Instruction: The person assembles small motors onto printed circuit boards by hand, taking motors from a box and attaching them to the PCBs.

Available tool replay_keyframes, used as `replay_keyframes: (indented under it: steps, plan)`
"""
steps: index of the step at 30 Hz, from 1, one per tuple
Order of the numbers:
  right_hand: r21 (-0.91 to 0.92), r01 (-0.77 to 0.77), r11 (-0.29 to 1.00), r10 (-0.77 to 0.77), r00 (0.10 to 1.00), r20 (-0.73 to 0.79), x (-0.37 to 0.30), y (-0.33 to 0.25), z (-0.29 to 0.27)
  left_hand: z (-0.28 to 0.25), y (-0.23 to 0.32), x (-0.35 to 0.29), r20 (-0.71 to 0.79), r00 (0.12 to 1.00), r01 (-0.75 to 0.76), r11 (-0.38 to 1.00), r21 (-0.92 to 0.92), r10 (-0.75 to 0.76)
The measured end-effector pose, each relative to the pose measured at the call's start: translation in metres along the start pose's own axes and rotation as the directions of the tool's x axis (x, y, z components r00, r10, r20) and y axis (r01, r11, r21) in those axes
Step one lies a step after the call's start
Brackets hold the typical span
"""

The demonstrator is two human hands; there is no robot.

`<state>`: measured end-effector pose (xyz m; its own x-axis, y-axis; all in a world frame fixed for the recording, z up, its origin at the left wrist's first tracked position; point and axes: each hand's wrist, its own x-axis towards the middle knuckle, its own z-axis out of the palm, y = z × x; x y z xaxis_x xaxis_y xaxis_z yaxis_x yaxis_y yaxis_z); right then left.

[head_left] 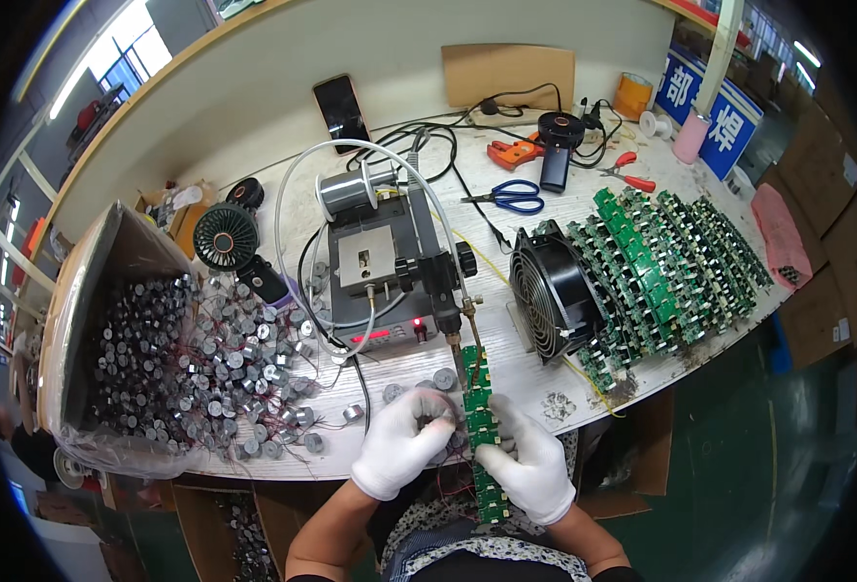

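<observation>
Both gloved hands, left hand (404, 441) and right hand (530, 461), grip closed on green board strip (477, 427) under soldering tip (459, 364); slip risks bad joint.

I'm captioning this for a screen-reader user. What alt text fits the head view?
Two white-gloved hands, left hand and right hand, hold a long green circuit board strip under a soldering station's tip. A heap of small metal cylinders lies left, stacked green boards right beside a black fan.

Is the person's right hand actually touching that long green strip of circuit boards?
Touching. The head view shows the right hand in a white glove, its fingers wrapped against the edge of the green circuit board strip, with no gap between them.
</observation>
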<state>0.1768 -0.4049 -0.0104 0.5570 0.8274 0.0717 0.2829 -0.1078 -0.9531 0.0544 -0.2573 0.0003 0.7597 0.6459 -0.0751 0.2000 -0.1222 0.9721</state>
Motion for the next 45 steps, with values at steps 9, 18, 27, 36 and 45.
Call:
replay_keyframes:
  steps: [9, 18, 27, 36, 45]
  plan:
    - [0.255, -0.185, 0.949, 0.172, 0.982, 0.073, -0.001, -0.003, 0.004, -0.008, 0.003, 0.008, 0.298, 0.877, 0.477, 0.768, -0.427, -0.378]
    - [0.264, -0.160, 0.951, 0.157, 0.987, 0.033, 0.000, 0.000, 0.009, -0.001, 0.010, 0.011, 0.216, 0.895, 0.445, 0.802, -0.399, -0.390]
    - [0.257, -0.153, 0.954, 0.155, 0.988, 0.013, 0.006, -0.006, 0.008, 0.002, 0.015, 0.019, 0.208, 0.865, 0.500, 0.749, -0.434, -0.457]
    - [0.242, -0.087, 0.966, 0.099, 0.994, -0.036, 0.007, -0.005, 0.008, 0.002, 0.020, 0.023, 0.215, 0.865, 0.500, 0.750, -0.434, -0.452]
    - [0.023, 0.010, 1.000, -0.008, 0.994, -0.110, 0.005, -0.013, 0.009, 0.004, 0.023, 0.022, 0.173, 0.860, 0.502, 0.738, -0.451, -0.479]
